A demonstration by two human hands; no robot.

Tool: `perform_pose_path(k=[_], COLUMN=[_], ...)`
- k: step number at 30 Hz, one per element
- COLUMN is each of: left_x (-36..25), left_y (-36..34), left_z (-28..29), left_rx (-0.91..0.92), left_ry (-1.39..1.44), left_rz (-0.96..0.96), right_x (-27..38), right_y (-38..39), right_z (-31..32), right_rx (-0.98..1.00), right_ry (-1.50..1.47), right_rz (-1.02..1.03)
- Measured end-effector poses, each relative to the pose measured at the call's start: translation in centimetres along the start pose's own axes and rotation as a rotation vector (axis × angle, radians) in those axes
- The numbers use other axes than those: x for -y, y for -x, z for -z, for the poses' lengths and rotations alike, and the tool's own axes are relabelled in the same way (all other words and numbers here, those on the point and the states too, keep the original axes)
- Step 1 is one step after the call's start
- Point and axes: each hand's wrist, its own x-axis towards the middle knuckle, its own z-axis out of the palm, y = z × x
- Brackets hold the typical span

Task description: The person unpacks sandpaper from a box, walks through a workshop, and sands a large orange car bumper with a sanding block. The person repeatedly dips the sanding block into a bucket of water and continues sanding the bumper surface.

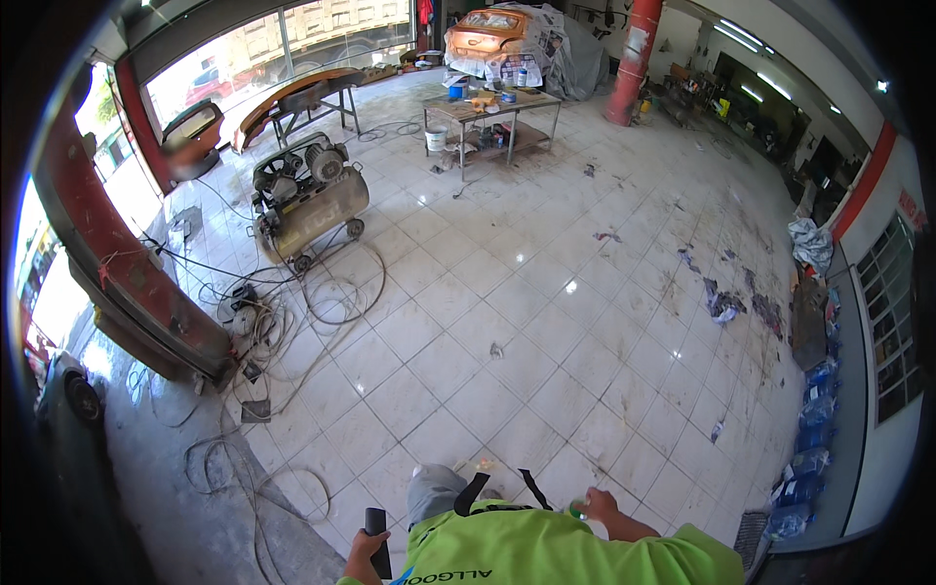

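At the bottom edge my left hand grips a long, flat, black object, held upright beside my body. My right hand, out to the right of my green shirt, is closed on a small green object, mostly hidden by the fingers; it looks like a roll.
An air compressor with tangled hoses stands left, near a red-brown column. A metal worktable, a masked orange car and a red pillar stand behind. Water bottles line the right wall. Scraps lie on the tiles.
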Motion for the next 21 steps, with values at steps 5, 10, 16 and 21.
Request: perform_pose_path(k=[5,10,16,21], left_x=[-11.6,-26.8,-55.3,-77.7], left_y=[-8.8,-19.4,-32.0,-37.1], left_z=[3.0,11.4,27.5,39.3], left_rx=[0.059,0.088,-0.127,-0.231], left_ry=[0.016,-0.048,0.003,0.037], left_rz=[-0.018,-0.011,-0.31,-0.519], right_x=[9.9,23.6,33.9,40.8], right_y=[-20.7,-36.3,-46.7,-56.9], right_z=[14.1,29.3,38.0,37.5], right_rx=[-0.692,-0.974,-0.851,-0.625], right_ry=[-0.211,-0.374,-0.352,-0.251], right_rz=[-0.044,-0.044,-0.042,-0.026])
